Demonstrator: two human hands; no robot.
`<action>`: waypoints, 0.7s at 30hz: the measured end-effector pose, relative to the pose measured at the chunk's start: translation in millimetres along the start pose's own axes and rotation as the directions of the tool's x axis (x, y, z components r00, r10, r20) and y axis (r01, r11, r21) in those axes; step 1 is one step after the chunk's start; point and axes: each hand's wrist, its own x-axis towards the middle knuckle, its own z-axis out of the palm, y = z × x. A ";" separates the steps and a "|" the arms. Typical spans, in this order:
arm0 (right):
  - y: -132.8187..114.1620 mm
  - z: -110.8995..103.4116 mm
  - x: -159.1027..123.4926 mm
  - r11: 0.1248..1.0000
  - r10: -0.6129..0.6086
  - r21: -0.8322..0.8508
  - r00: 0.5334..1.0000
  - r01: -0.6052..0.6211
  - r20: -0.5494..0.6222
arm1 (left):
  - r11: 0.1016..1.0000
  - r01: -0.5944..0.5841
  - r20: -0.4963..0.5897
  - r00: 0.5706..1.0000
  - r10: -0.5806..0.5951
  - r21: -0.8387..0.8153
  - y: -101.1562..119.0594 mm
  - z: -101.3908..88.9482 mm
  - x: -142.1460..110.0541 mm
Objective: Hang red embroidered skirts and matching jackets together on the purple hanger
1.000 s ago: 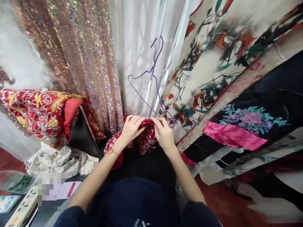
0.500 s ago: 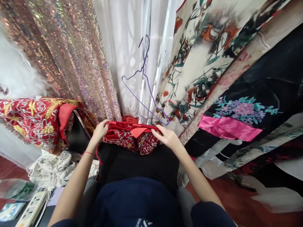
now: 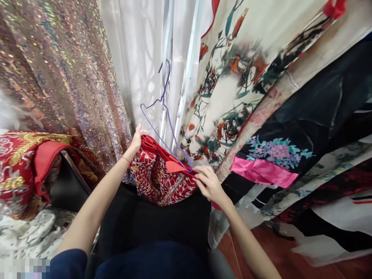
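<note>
A red embroidered skirt [image 3: 174,186] with silver and gold stitching hangs between my two hands over my dark lap. Its plain red waistband runs along the top edge. My left hand [image 3: 138,138] grips the waistband's left end, raised higher than the other. At the lower right end, my right hand [image 3: 209,182] pinches the band between thumb and fingers. Just behind the waistband is a purple wire hanger [image 3: 164,101], its lower right corner by the band near my right hand; I cannot tell whether they touch.
Another red and gold embroidered garment [image 3: 20,166] drapes over a black surface at left, above white dotted cloth [image 3: 29,232]. A sequined curtain [image 3: 66,77] and white curtain [image 3: 136,58] hang ahead. Floral garments [image 3: 223,97] and a black one with a pink band [image 3: 263,171] hang at right.
My hands have moved apart along the waistband, spreading it out. My left hand has then risen, so the skirt now slants down to the right. The view has swung rightward.
</note>
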 end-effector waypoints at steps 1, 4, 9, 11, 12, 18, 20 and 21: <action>-8.1 -5.9 2.3 0.998 -0.015 0.056 1.000 0.016 -0.017 | 1.000 0.008 0.039 0.999 -0.008 -0.019 7.7 3.4 4.5; -33.6 -20.8 11.7 0.984 -0.086 0.157 0.996 0.084 0.004 | 0.999 0.016 0.148 0.989 -0.009 -0.044 23.8 12.4 10.0; -40.9 -36.4 20.5 0.987 -0.137 0.114 0.955 0.110 0.262 | 0.995 0.014 0.093 0.996 -0.005 -0.096 19.5 16.4 -7.7; -30.5 -40.3 18.1 0.993 -0.114 0.014 0.953 0.115 0.280 | 0.992 -0.011 0.027 1.000 0.014 -0.127 13.0 12.5 -22.4; -24.4 -42.2 16.4 0.993 -0.103 -0.020 0.957 0.113 0.273 | 0.988 -0.030 -0.008 1.000 0.029 -0.148 10.0 9.9 -30.2; 8.0 -54.2 18.9 0.999 0.050 -0.009 0.977 -0.050 0.208 | 0.956 -0.125 -0.155 0.984 0.086 -0.264 5.6 -4.1 -68.2; 17.6 -55.9 25.5 0.996 0.093 -0.008 0.980 -0.093 0.174 | 0.955 -0.141 -0.170 0.981 0.098 -0.263 8.2 -6.3 -76.1; 22.3 -56.2 29.2 0.995 0.104 -0.008 0.981 -0.104 0.161 | 0.954 -0.153 -0.178 0.978 0.109 -0.257 9.7 -7.0 -79.6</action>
